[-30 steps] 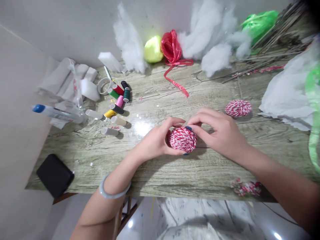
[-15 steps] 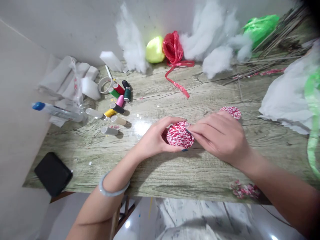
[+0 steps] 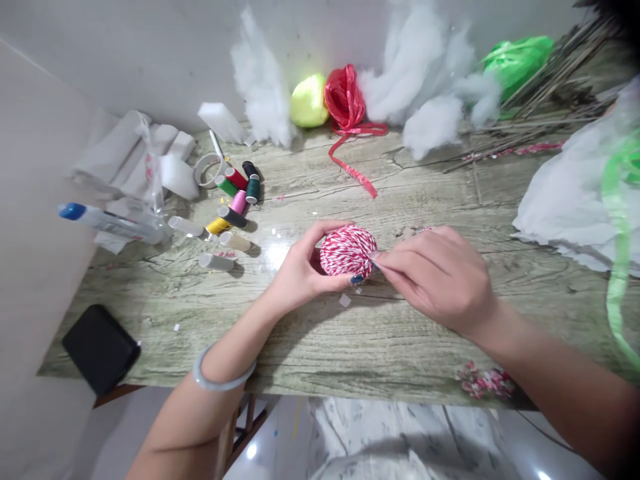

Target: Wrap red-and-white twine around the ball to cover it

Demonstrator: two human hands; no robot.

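Note:
My left hand [image 3: 300, 272] cups a ball wound in red and white twine [image 3: 347, 250], fingers curled over its top and thumb under it, just above the wood-grain table [image 3: 350, 340]. A pale bangle sits on that wrist. My right hand [image 3: 440, 279] comes in from the right with its fingertips pinched against the ball's right side. What the fingertips pinch is too small to see. A small white scrap [image 3: 345, 300] lies on the table just below the ball. A second twine ball is hidden behind my right hand.
Thread spools [image 3: 235, 200] and a tape ring [image 3: 207, 170] lie at the left, with a blue-capped tube [image 3: 110, 223] and white packets. White stuffing [image 3: 430, 100], a yellow ball [image 3: 309, 100], red ribbon [image 3: 345, 100], green plastic and dry twigs line the back. A black block [image 3: 100, 348] sits front left.
The ball and both hands have shifted left and up. My right hand has moved across the second twine ball, which no longer shows. A white scrap now lies below the ball.

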